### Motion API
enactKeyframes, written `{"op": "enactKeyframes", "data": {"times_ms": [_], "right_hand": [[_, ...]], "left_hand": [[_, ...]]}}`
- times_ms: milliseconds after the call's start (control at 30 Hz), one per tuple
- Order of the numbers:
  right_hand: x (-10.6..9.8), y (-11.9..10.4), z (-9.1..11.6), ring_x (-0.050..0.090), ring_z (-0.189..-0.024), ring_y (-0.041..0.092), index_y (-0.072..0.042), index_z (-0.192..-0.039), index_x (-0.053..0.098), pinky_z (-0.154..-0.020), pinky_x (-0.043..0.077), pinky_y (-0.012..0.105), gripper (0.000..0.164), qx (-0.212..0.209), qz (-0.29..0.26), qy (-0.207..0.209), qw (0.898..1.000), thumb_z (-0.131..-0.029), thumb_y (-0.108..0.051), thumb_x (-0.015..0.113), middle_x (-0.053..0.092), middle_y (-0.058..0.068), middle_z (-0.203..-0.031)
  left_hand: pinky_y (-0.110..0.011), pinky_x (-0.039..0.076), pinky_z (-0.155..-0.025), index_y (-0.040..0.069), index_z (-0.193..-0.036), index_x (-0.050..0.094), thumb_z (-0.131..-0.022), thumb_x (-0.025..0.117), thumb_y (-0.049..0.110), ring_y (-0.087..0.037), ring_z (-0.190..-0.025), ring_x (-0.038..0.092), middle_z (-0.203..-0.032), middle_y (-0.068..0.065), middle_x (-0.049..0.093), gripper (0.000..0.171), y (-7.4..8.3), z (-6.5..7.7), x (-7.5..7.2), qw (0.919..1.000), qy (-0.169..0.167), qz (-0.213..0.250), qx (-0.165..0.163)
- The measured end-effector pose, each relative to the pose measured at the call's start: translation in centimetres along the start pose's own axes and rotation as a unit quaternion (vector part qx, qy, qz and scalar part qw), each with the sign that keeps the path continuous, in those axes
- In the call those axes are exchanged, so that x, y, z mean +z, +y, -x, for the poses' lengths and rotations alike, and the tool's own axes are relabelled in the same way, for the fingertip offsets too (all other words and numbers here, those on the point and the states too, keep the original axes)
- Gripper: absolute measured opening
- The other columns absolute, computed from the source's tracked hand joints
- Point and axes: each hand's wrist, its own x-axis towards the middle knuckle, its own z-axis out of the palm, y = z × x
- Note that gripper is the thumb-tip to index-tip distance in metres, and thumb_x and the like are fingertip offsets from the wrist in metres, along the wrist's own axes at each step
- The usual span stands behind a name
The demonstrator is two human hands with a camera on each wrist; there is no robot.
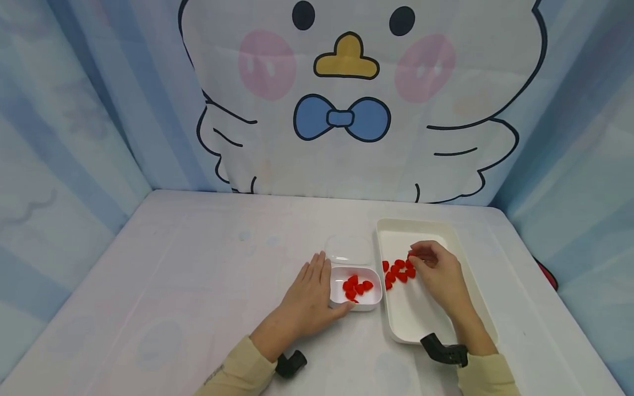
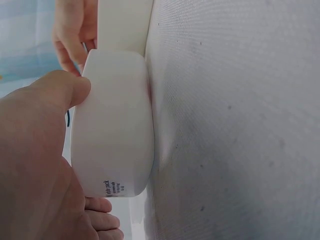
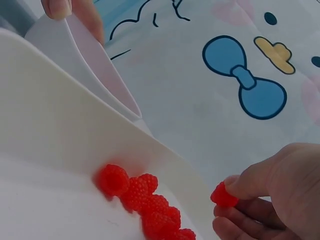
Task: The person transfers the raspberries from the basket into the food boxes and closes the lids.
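Several red raspberries (image 1: pixel 360 288) lie in a small white plastic box (image 1: pixel 339 298). My left hand (image 1: pixel 308 297) steadies this box, its straight fingers lying along the left side and its thumb resting on the front rim. Small dark print marks the wall of the box (image 2: pixel 111 125) in the left wrist view. More raspberries (image 3: pixel 159 210) are bunched by the left wall of a shallow cream tray (image 1: pixel 421 324). Just above the tray, my right hand (image 1: pixel 442 273) pinches a single raspberry (image 3: pixel 224 195) between thumb and fingers.
A clear lid (image 1: pixel 349 249) lies behind the box. The box and tray stand side by side on a white tabletop (image 1: pixel 198 275). Black wrist straps with cameras (image 1: pixel 446 351) sit on both arms. A printed curtain (image 1: pixel 342 165) hangs behind the table.
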Motion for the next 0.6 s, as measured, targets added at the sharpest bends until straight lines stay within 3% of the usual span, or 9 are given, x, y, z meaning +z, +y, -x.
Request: {"op": "enactKeyframes", "data": {"times_ms": [100, 200, 333, 400, 467, 600], "right_hand": [[0.0, -0.1, 0.0, 0.064, -0.109, 0.03, -0.005, -0.122, 0.06, -0.081, 0.039, -0.004, 0.027, 0.003, -0.012, -0.007, 1.0, -0.096, -0.007, 0.062, 0.066, 0.016, -0.118], [0.1, -0.3, 0.1, 0.063, -0.111, 0.03, -0.006, -0.123, 0.06, -0.091, 0.051, 0.012, 0.027, 0.003, -0.016, -0.015, 1.0, -0.096, -0.008, 0.061, 0.065, 0.016, -0.12], [0.3, -0.8, 0.3, 0.063, -0.113, 0.03, -0.007, -0.123, 0.06, -0.098, 0.053, 0.04, 0.027, -0.003, -0.015, -0.019, 1.0, -0.096, -0.009, 0.061, 0.065, 0.014, -0.121], [0.4, -1.0, 0.3, 0.062, -0.113, 0.029, -0.008, -0.124, 0.06, -0.097, 0.055, 0.035, 0.028, -0.009, -0.017, -0.023, 1.0, -0.096, -0.009, 0.062, 0.064, 0.013, -0.122], [0.5, -1.1, 0.3, 0.063, -0.112, 0.028, -0.008, -0.124, 0.06, -0.094, 0.054, 0.023, 0.028, -0.015, -0.017, -0.027, 0.999, -0.096, -0.01, 0.062, 0.065, 0.012, -0.122], [0.5, -1.4, 0.3, 0.063, -0.112, 0.028, -0.007, -0.123, 0.06, -0.086, 0.044, 0.002, 0.027, -0.026, -0.026, -0.034, 0.999, -0.096, -0.008, 0.062, 0.065, 0.013, -0.121]], "left_hand": [[-0.046, 0.021, -0.124, -0.002, -0.156, 0.019, -0.091, 0.048, 0.068, -0.033, -0.154, 0.017, -0.165, -0.018, 0.018, 0.1, 0.0, 0.0, 0.0, 1.0, 0.0, 0.001, 0.0], [-0.046, 0.021, -0.124, -0.003, -0.155, 0.019, -0.091, 0.049, 0.067, -0.033, -0.154, 0.018, -0.165, -0.019, 0.019, 0.099, 0.0, 0.0, 0.0, 1.0, 0.0, 0.002, 0.0], [-0.046, 0.022, -0.124, -0.003, -0.155, 0.02, -0.091, 0.05, 0.066, -0.033, -0.153, 0.019, -0.164, -0.02, 0.02, 0.099, 0.0, 0.1, 0.1, 1.0, 0.002, 0.001, 0.003], [-0.046, 0.023, -0.124, -0.003, -0.155, 0.02, -0.091, 0.05, 0.066, -0.034, -0.153, 0.019, -0.164, -0.02, 0.02, 0.098, 0.0, 0.2, 0.1, 1.0, 0.002, 0.0, 0.003], [-0.047, 0.023, -0.124, -0.003, -0.155, 0.021, -0.091, 0.051, 0.065, -0.034, -0.153, 0.019, -0.164, -0.02, 0.02, 0.098, 0.0, 0.2, 0.0, 1.0, 0.004, 0.001, 0.003], [-0.047, 0.022, -0.124, -0.003, -0.155, 0.02, -0.092, 0.05, 0.065, -0.034, -0.153, 0.019, -0.164, -0.019, 0.02, 0.098, 0.0, 0.1, 0.0, 1.0, 0.005, 0.001, 0.004]]}}
